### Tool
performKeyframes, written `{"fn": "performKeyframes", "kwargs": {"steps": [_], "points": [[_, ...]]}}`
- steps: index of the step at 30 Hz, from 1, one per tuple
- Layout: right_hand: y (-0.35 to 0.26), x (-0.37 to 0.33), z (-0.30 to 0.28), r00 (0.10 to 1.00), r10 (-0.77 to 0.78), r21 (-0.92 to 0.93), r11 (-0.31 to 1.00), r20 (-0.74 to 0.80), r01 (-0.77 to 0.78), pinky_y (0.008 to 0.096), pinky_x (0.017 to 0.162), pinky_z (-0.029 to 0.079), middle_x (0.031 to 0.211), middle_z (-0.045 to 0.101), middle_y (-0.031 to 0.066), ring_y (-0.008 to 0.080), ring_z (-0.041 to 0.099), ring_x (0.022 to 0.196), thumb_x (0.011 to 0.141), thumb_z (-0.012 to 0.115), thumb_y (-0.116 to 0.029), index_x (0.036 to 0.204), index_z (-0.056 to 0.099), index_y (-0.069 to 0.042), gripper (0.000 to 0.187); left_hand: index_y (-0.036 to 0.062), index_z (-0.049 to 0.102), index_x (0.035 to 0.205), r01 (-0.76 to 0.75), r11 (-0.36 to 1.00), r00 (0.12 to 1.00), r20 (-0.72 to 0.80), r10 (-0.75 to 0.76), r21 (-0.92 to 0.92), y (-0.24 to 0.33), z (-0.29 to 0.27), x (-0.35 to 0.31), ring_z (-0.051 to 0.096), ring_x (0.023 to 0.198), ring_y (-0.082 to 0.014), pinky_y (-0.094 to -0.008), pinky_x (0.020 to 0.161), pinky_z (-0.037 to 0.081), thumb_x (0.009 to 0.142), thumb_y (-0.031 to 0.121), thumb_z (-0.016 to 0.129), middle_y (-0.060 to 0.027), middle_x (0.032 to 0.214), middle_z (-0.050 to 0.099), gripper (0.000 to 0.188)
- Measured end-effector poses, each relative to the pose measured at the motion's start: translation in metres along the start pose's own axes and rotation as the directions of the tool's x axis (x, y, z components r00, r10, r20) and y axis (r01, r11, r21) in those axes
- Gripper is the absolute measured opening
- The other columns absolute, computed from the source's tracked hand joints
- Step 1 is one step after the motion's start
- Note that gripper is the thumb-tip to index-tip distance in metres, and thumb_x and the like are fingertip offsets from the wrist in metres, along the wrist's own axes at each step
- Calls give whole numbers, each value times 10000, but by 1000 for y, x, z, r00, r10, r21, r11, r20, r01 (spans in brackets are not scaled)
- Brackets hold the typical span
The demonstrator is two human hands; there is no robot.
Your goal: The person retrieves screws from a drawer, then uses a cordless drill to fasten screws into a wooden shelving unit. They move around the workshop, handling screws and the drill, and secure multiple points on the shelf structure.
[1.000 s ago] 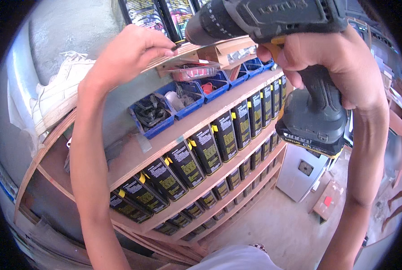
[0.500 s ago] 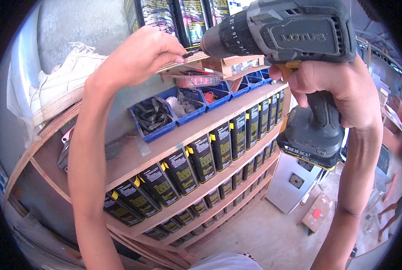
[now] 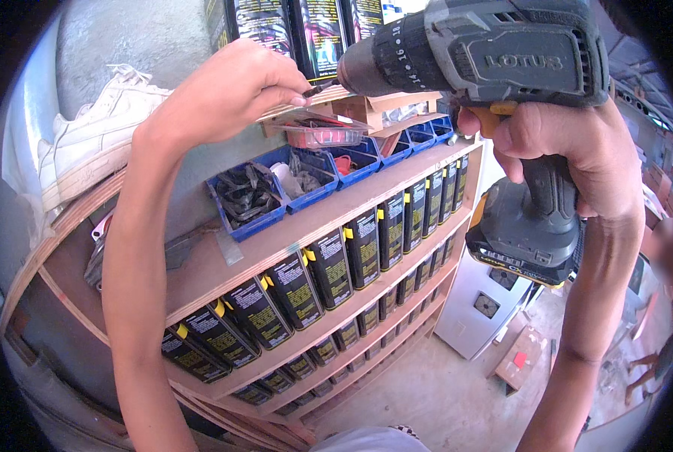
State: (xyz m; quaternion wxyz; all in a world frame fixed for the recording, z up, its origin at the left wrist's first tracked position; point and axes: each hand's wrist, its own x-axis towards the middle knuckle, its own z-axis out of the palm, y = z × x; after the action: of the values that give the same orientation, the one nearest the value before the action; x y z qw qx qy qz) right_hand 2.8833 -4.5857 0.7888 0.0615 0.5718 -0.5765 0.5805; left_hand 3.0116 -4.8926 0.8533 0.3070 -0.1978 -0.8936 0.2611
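A black and grey cordless drill (image 3: 502,64) is held up at the upper right, its chuck facing left. My right hand (image 3: 570,139) wraps the grip, with a finger by the yellow trigger. From the left, my left hand (image 3: 239,90) pinches a thin dark drill bit (image 3: 323,90) between thumb and fingertips. The bit lies in line with the chuck's nose; whether it sits inside the jaws is hard to make out. Just below the bit is a clear plastic case (image 3: 325,137) with pinkish-red contents.
Blue bins (image 3: 295,202) of small parts line the wooden shelf (image 3: 235,285). Several black boxes (image 3: 329,267) stand on the tiers below. A white shoe (image 3: 99,128) rests at the left. A grey cabinet (image 3: 472,301) and cardboard box (image 3: 519,361) stand on the floor; another person's legs show far right.
The drill has shifted slightly right and down. My left hand stays pinched on the bit, and more of the bit shows between fingertips and chuck. The background has moved slightly with the view.
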Motion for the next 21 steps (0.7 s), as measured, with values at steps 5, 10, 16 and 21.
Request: {"fn": "performKeyframes", "kwargs": {"steps": [5, 10, 16, 21], "points": [[-1, 0, -8, 998, 66, -96, 993, -1, -66, 286, 605, 464, 921, 733, 133, 149, 566, 643, 763, 667, -57, 1108, 718, 104, 385, -22, 721, 947, -6, 1000, 1000, -10, 6, -5, -1, 0, -2, 680, 843, -383, -438, 761, 535, 935, 140, 692, -174, 871, 698, 165], [1, 2, -14, 997, 68, -71, 995, 38, -65, 284, 610, 462, 959, 707, 132, 149, 557, 646, 772, 656, -58, 1117, 696, 93, 379, -8, 728, 945, 2, 1000, 1000, -25, -1, 10, -1, 2, -3, 684, 841, -378, -442, 757, 533, 938, 151, 690, -166, 873, 705, 163], [6, 6, -18, 994, 57, -107, 993, 88, -48, 286, 617, 471, 991, 702, 136, 145, 559, 652, 789, 655, -76, 1147, 682, 84, 393, -5, 722, 939, -20, 999, 999, -27, 21, 48, -3, 3, -1, 682, 833, -375, -445, 748, 531, 939, 158, 688, -161, 863, 701, 167], [12, 5, -27, 993, 31, -139, 990, 113, -15, 289, 618, 470, 957, 697, 143, 142, 561, 652, 803, 644, -74, 1014, 690, 75, 262, -15, 712, 944, -16, 1000, 1000, 4, 16, 18, -3, -1, -2, 680, 839, -374, -440, 748, 533, 932, 153, 697, -165, 867, 698, 169]]}}
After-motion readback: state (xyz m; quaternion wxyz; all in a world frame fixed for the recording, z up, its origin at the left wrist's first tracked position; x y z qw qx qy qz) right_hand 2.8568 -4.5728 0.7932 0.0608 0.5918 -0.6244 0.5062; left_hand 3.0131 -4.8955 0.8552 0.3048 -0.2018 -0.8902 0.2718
